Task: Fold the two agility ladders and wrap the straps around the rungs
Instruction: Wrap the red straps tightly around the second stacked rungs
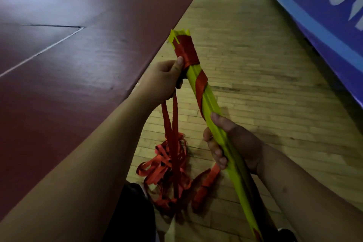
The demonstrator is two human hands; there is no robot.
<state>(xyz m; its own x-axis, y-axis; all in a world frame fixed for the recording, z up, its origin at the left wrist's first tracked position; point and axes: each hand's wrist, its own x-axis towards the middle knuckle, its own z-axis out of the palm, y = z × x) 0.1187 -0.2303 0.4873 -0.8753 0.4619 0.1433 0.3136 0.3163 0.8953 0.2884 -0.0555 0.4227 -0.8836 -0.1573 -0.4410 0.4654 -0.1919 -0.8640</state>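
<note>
Slack strap heap sits on the wood floor by the feet and feeds upward. Next up, the right hand is curled round the lower-middle of the yellow rung bundle, thumb on top. It acts as an anchor so the stack can't fan out. Further along, the left hand pinches the red strap just beside the bundle, tensioning the next turn. Two runs hang from it, probably doubled. The finished wraps lie beyond the left fingers, at the far end.
</note>
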